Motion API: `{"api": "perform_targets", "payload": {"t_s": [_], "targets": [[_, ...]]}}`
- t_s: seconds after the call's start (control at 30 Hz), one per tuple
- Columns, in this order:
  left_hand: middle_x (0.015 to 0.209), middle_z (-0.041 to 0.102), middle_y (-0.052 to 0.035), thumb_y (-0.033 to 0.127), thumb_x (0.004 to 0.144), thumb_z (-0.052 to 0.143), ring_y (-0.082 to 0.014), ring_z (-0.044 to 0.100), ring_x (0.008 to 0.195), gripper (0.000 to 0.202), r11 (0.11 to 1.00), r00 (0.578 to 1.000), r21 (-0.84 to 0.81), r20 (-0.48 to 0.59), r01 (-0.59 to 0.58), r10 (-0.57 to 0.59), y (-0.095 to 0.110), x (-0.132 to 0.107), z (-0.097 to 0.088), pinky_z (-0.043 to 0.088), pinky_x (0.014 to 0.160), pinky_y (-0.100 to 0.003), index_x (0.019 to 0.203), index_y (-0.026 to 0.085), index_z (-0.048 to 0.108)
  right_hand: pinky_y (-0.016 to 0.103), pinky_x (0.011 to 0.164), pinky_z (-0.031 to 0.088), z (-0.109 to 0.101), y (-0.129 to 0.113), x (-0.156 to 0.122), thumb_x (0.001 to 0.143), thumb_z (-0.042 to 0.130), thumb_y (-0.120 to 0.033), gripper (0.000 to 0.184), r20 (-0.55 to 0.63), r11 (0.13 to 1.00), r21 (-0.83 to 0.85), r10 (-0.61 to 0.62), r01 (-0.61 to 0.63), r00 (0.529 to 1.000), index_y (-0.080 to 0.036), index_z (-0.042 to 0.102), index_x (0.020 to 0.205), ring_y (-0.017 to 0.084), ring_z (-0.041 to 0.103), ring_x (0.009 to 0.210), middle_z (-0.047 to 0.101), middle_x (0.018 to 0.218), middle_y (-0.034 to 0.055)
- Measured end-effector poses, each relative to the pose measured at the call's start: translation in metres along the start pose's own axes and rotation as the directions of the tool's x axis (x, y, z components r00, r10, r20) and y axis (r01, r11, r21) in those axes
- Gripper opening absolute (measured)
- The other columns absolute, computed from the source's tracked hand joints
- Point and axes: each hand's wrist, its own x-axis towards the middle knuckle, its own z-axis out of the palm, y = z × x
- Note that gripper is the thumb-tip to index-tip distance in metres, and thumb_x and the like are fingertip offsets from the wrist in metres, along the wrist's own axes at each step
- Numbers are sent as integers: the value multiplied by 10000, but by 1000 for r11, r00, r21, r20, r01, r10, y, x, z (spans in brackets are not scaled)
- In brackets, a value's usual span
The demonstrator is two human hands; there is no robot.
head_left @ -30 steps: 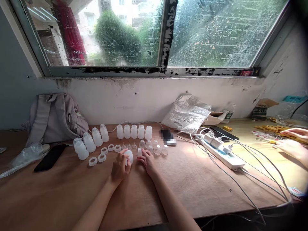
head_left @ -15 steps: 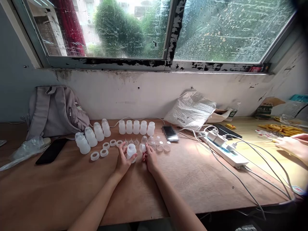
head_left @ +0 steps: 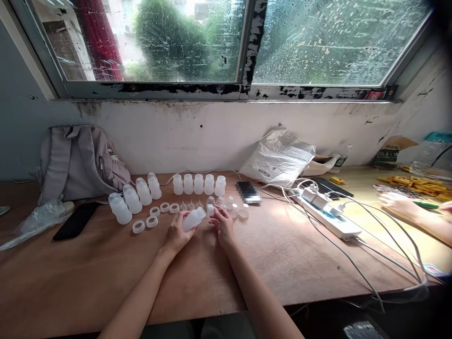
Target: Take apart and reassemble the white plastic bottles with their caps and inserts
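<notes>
My left hand (head_left: pixel 175 234) is closed round a small white plastic bottle (head_left: pixel 194 218), tilted with its mouth toward the right. My right hand (head_left: pixel 222 223) pinches a small clear cap-like piece (head_left: pixel 211 208) just beside the bottle's mouth. Behind my hands stands a row of white bottles (head_left: pixel 198 184) without caps. Left of them is a slanted row of capped bottles (head_left: pixel 133 199). White rings (head_left: pixel 153 216) and clear small parts (head_left: pixel 235 210) lie on the wooden table (head_left: pixel 106 273) between the rows and my hands.
A grey backpack (head_left: pixel 77 162) leans on the wall at the left, a black phone (head_left: pixel 75 221) before it. A plastic bag (head_left: pixel 278 157), a power strip (head_left: pixel 326 214) with cables and another person's hand (head_left: pixel 397 203) are at the right.
The bottle in my left hand has gone from upright to tilted toward the right. My right hand has lifted a clear piece to its mouth. The other person's hand has shifted left.
</notes>
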Motion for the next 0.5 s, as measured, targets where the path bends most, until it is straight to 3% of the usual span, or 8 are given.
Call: {"api": "perform_targets", "payload": {"t_s": [0.17,0.5], "targets": [[1027,521,-37,192,653,580,-199,508,962,414,995,995,62,57,-80,76,2,0,-2,419,831,-328,1047,230,457,218,528,427,-3,1,-1,604,646,-281,294,38,997,-49,-64,66,997,-214,611,888,101,493,642,506,739,-10],[1048,512,-30,180,643,585,-202,496,985,448,993,995,86,67,-82,76,2,-2,-1,414,853,-333,1069,237,460,201,490,330,-4,1,1,601,566,-199,286,45,973,-183,-136,142,990,-213,613,883,94,423,602,507,689,-22]]}}
